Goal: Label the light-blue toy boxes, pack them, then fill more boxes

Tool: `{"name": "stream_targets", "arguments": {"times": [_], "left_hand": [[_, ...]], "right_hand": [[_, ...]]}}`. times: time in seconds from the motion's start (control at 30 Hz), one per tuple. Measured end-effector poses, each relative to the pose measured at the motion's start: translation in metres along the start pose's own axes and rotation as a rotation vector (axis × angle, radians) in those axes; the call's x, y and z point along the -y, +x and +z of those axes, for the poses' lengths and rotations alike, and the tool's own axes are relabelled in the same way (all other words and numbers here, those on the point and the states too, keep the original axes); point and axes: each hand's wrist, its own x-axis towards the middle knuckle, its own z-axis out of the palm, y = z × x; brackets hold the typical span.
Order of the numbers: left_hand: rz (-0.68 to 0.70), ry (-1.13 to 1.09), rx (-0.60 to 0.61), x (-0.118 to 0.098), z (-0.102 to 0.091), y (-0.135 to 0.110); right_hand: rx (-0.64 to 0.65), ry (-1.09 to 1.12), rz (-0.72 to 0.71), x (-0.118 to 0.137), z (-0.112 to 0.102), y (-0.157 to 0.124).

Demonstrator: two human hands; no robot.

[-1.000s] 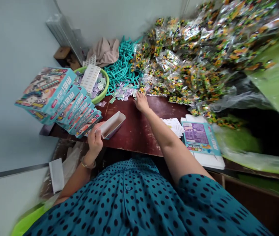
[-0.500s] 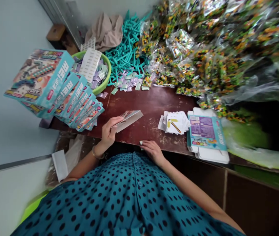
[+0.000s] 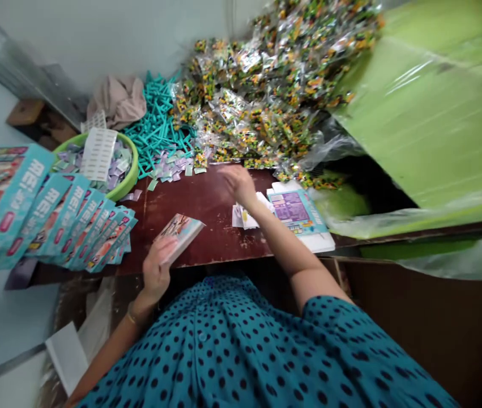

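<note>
My left hand (image 3: 156,271) grips a small printed carton (image 3: 182,233) by its near end, holding it tilted over the table's front edge. The box looks folded up, with a picture on its top and a pale side. My right hand (image 3: 239,182) is raised over the middle of the table, just short of the bags of coloured pieces (image 3: 241,124). Its fingers are stretched to the left and blurred, and I see nothing in them. Beneath that forearm lies a stack of white picture cards (image 3: 250,220), partly covered by the arm.
Stacked turquoise boxes (image 3: 60,212) lean at the left. Behind them stands a green basket (image 3: 132,178) of small packets with a label sheet (image 3: 98,154). Turquoise sticks (image 3: 158,122) are heaped at the back. Flat cartons (image 3: 302,212) lie right of the cards, beside a green sheet (image 3: 431,113).
My right hand has left the table's front edge and moved forward toward the bags. My left hand still holds the carton, now turned with its printed face up. The view has swung right.
</note>
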Motion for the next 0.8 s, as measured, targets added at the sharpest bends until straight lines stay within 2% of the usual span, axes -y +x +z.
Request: {"name": "stream_targets", "arguments": {"times": [0.07, 0.13, 0.17, 0.2, 0.27, 0.33, 0.4, 0.47, 0.53, 0.6, 0.67, 0.73, 0.8], "left_hand": [[0.131, 0.07, 0.227, 0.01, 0.014, -0.013], [0.165, 0.174, 0.412, 0.02, 0.029, -0.025], [0.143, 0.217, 0.479, 0.025, 0.035, -0.029], [0.102, 0.239, 0.528, 0.029, 0.04, -0.031], [-0.013, 0.191, 0.573, 0.035, 0.045, -0.029], [-0.164, 0.024, 0.531, 0.034, 0.05, -0.018], [-0.359, -0.209, 0.421, 0.028, 0.06, 0.003], [-0.565, -0.505, 0.326, 0.018, 0.08, 0.035], [-0.753, -0.872, 0.299, 0.01, 0.107, 0.073], [-0.925, -1.222, 0.295, 0.01, 0.136, 0.112], [-1.084, -1.398, 0.197, 0.02, 0.16, 0.146], [-1.177, -1.362, 0.055, 0.039, 0.174, 0.172], [-1.131, -1.172, -0.041, 0.06, 0.177, 0.189]], "right_hand": [[-0.011, -0.278, 0.468, -0.062, -0.021, 0.019], [-0.067, -0.403, 0.871, -0.109, -0.043, 0.022], [-0.089, -0.413, 0.987, -0.126, -0.053, 0.018], [-0.094, -0.403, 1.041, -0.138, -0.063, 0.011], [-0.118, -0.366, 1.015, -0.154, -0.083, -0.005], [-0.233, -0.317, 0.911, -0.158, -0.099, -0.019], [-0.414, -0.242, 0.733, -0.151, -0.106, -0.026], [-0.502, -0.138, 0.509, -0.128, -0.097, -0.028], [-0.41, 0.003, 0.28, -0.091, -0.072, -0.027], [-0.192, 0.174, 0.062, -0.048, -0.039, -0.027], [-0.002, 0.316, -0.11, -0.015, -0.014, -0.028], [0.069, 0.405, -0.133, -0.009, -0.011, -0.028], [-0.072, 0.421, 0.089, -0.036, -0.035, -0.026]]}}
